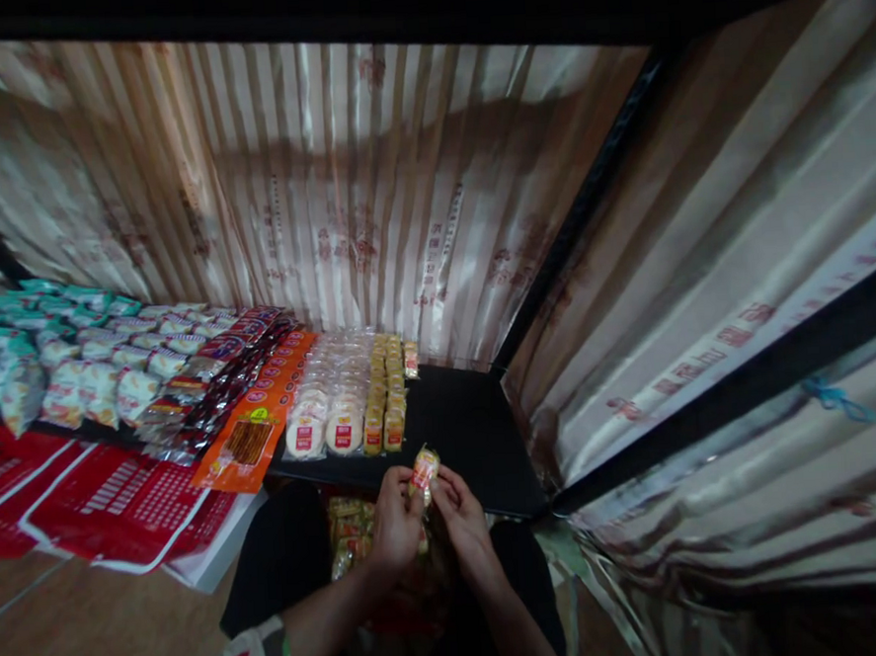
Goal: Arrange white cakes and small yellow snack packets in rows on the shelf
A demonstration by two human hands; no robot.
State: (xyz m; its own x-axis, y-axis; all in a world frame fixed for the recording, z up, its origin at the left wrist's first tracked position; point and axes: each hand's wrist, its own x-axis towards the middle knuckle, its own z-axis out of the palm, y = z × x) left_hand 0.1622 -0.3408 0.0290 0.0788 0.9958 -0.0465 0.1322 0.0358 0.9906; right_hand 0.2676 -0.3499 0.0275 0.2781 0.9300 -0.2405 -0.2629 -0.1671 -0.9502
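Between my two hands is a small snack packet (424,471) in a yellow wrapper with a red and white label. The fingers of my left hand (398,523) pinch its left side. On its right edge close the fingertips of my right hand (463,519). Below them, between my knees, lies a pile of similar yellow packets (350,521), partly hidden by my left hand and forearm. Beyond my hands, two rows of matching yellow packets (393,425) stand on the black shelf (466,425), with a single packet (410,359) begun to their right at the back.
Left of the yellow rows are round white crackers (344,431), orange snack bags (248,439), dark red packets (250,344), white packets (137,391) and green-and-white bags (18,383). Red bags (122,501) hang at the front left. Pale curtains (400,192) and a black post (586,200) enclose the shelf.
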